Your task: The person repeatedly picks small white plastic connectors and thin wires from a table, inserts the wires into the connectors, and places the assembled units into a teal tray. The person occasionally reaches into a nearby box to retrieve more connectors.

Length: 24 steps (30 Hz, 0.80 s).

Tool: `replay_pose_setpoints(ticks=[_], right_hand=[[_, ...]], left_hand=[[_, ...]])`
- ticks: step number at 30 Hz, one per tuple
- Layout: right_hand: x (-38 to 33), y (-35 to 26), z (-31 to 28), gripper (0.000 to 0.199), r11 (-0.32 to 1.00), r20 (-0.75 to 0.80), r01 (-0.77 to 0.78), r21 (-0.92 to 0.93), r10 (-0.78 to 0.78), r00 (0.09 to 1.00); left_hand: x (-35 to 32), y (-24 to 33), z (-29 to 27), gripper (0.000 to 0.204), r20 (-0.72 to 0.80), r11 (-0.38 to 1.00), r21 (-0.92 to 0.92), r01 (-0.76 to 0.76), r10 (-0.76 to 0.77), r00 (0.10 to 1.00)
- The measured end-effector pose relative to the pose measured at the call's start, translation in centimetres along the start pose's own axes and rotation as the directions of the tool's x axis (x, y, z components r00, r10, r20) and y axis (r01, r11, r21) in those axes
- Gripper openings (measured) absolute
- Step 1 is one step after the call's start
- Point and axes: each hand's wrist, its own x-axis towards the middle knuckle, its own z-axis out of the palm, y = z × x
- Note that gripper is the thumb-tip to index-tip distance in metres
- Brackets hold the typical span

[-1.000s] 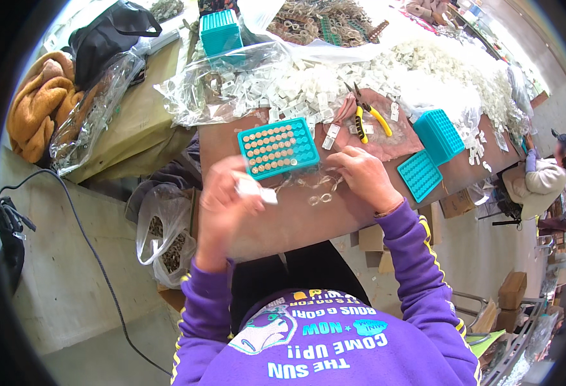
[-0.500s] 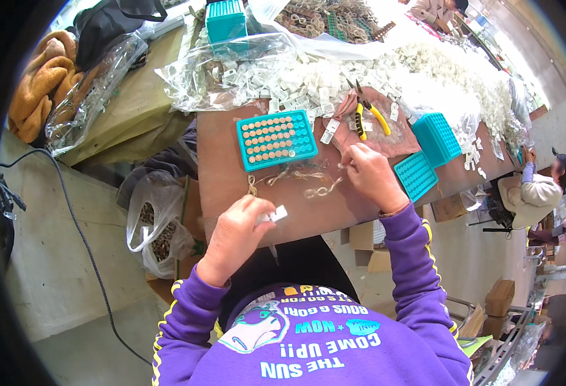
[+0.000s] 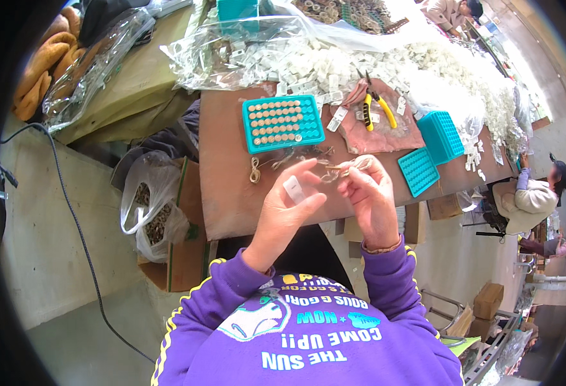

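Note:
My left hand (image 3: 284, 209) has its thumb and fingers spread, with a small white plastic piece (image 3: 294, 190) held in against the fingers. Facing it, my right hand (image 3: 371, 204) pinches a small looped bundle of beige cord (image 3: 362, 163), one end pointing at my left fingertips. Beyond both hands lies a teal tray (image 3: 252, 147) with rows of round tan discs. A coiled beige cord (image 3: 254, 172) rests on the brown table (image 3: 225, 209), and more thin cord is partly hidden behind my hands.
Yellow-handled pliers (image 3: 378, 109) lie on a pink cloth (image 3: 398, 137). To the right are an upright teal tray stack (image 3: 442, 136) and a flat teal tray (image 3: 418, 172). White plastic pieces (image 3: 334, 67) heap along the back. A plastic bag (image 3: 151, 209) hangs left; other people sit at right.
Both hands have come together in front of me. My right hand now holds a cord bundle up off the table. My left hand has risen to the right, its fingers opened wider around the white piece.

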Motion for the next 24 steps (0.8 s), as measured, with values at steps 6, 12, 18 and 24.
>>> replay_pose_setpoints(ticks=[6, 12, 18, 24], right_hand=[[-1.8, 1.9, 2.1, 0.010, 0.966, 0.058, -0.183, 0.181, 0.176, 0.983], [-2.9, 1.5, 2.3, 0.009, 0.978, 0.087, -0.196, 0.069, 0.190, 0.978], [-3.9, 1.6, 2.3, 0.011, 0.980, 0.156, -0.194, -0.041, 0.198, 0.968], [-3.6, 0.5, 2.6, 0.025, 0.974, 0.148, -0.080, -0.212, 0.113, 0.983]], left_hand=[[-0.3, -0.3, -0.9, 0.027, -0.012, 0.901, 0.298, -0.316, 0.334, 0.942], [-0.4, 0.8, -2.6, 0.016, -0.073, 0.862, 0.394, -0.319, 0.375, 0.924], [-0.7, 1.0, -2.6, 0.010, -0.082, 0.918, 0.270, -0.291, 0.323, 0.943], [-0.5, 1.6, -2.9, 0.009, 0.039, 0.827, 0.445, -0.344, 0.366, 0.930]])
